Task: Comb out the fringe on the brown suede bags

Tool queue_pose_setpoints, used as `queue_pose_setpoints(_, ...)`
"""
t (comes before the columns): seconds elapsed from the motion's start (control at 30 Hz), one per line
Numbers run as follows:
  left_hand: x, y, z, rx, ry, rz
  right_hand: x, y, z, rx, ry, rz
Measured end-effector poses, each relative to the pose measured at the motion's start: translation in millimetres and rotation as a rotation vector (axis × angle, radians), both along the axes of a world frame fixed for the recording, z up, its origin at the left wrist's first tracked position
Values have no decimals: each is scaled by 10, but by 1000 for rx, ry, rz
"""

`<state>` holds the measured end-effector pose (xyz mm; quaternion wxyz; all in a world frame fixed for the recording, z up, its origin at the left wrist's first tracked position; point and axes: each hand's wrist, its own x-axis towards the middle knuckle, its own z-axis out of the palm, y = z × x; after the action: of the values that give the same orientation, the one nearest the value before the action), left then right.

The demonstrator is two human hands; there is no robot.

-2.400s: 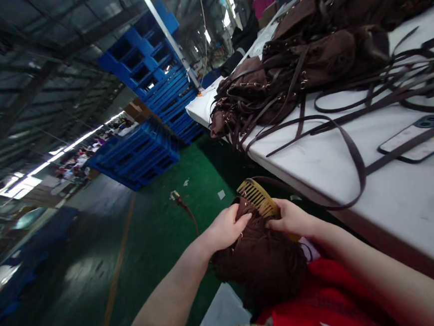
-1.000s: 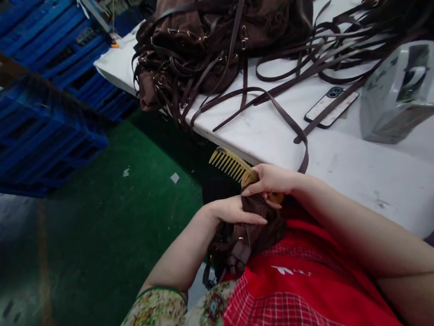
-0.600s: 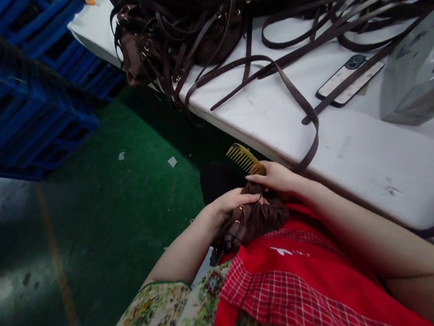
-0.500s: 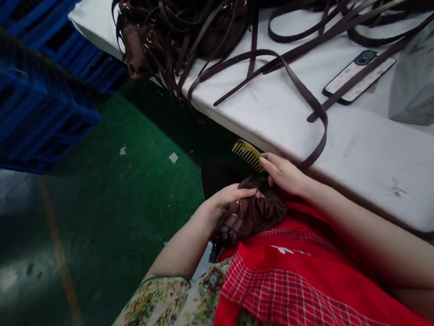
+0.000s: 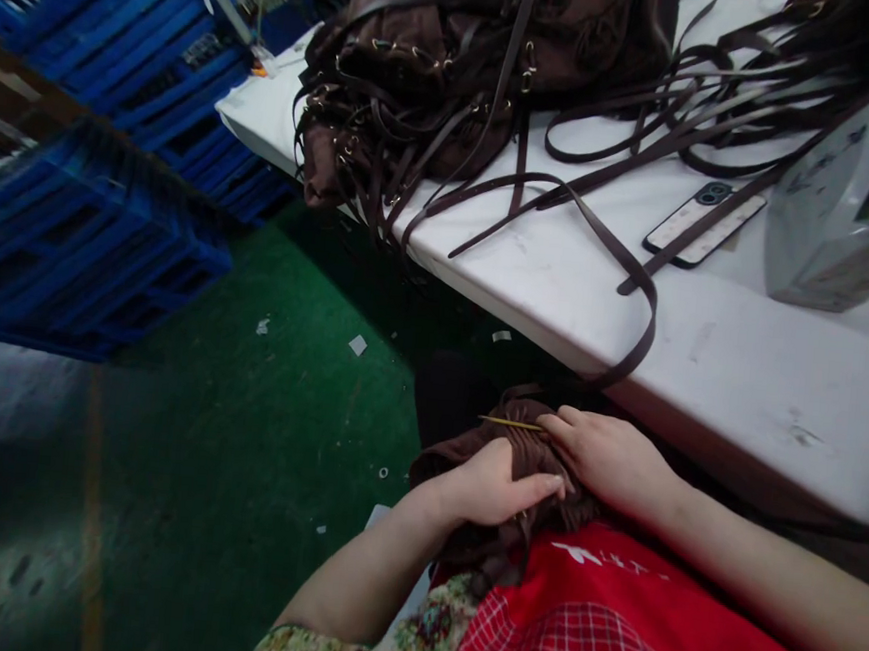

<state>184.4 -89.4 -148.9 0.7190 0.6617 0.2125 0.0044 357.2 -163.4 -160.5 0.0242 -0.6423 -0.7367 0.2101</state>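
Observation:
A dark brown gathered fabric bag (image 5: 537, 454) with small gold rings lies bunched on my lap, against the red apron. My left hand (image 5: 501, 486) grips its cloth, thumb stretched over the folds. In my right hand (image 5: 608, 460) is a yellow comb (image 5: 511, 423), seen edge-on as a thin line. The comb lies against the bag's cloth, and its teeth are hidden. Part of the right fingers is out of sight in the folds.
Brown bags (image 5: 454, 76) with gold fittings and tangled straps (image 5: 614, 234) lie on the white table (image 5: 718, 358). A phone (image 5: 702, 226) and a grey plastic container (image 5: 826, 216) stand to the right. Blue pallets (image 5: 110, 240) are stacked at left; paper scraps (image 5: 358, 346) dot the green floor.
My right hand has brought the comb down from above the bag onto its cloth, turning it edge-on. The left hand has shifted its hold. The camera view has tilted up somewhat.

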Motion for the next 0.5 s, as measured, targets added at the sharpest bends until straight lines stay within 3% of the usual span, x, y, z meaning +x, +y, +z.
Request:
queue_pose_setpoints(0.1,-4,-79,43,380,83,-48,-40,33,-19,15,-51,-54)
queue_pose_setpoints(0.27,6,-172,-84,837,168,-106,-183,176,-166,-11,-82,-97)
queue_pose_setpoints(0.4,85,-307,-123,968,151,-443,-184,418,-312,-126,-88,-217)
queue_pose_setpoints(0.47,79,-342,-157,927,62,-460,-119,544,-347,-134,-89,-263)
queue_pose_setpoints(0.5,52,-331,-191,860,41,-378,-73,593,-351,-120,-86,-288)
